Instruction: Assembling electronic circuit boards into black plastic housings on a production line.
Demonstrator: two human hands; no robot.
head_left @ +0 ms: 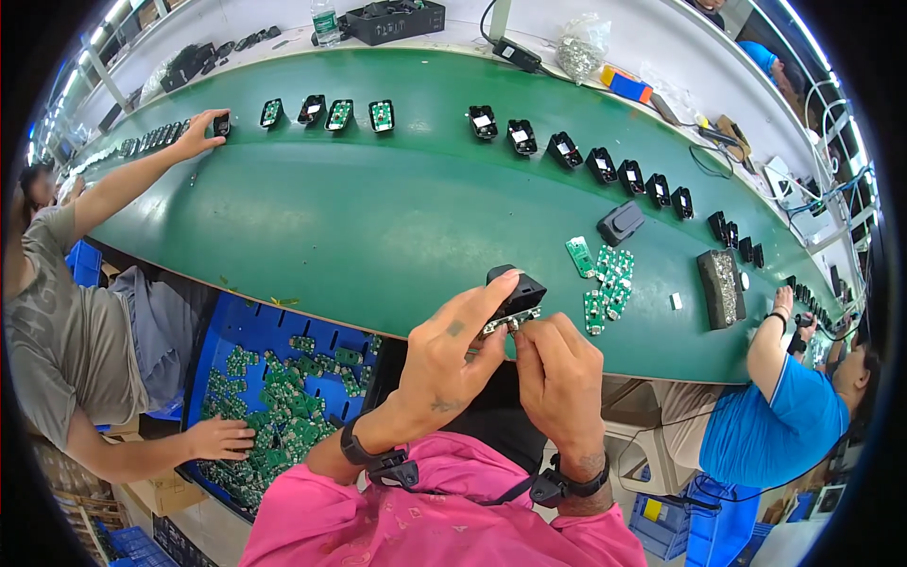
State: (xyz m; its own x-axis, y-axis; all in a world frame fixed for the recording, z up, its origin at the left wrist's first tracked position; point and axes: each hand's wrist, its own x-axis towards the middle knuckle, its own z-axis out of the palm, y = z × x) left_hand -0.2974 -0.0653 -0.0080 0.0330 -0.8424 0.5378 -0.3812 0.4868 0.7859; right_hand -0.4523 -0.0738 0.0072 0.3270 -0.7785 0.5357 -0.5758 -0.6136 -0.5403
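My left hand [453, 354] is closed around a black plastic housing [521, 293], tilted above the near edge of the green table. A small circuit board [511, 319] shows nearly edge-on at the housing's underside. With thumb and forefinger together, my right hand [564, 373] pinches at the board's edge; the exact contact is partly hidden by the fingers. Just right of my hands lies a loose cluster of green circuit boards [616, 283]. Beyond it a closed black case [621, 223] rests on the table.
Black housings [565, 149] stand in a curved row along the far side. A dark foam block [721, 288] lies at right. A blue tray [213, 364] heaped with boards is at lower left, with a co-worker's hand [222, 439] in it. Another person [779, 416] works at right.
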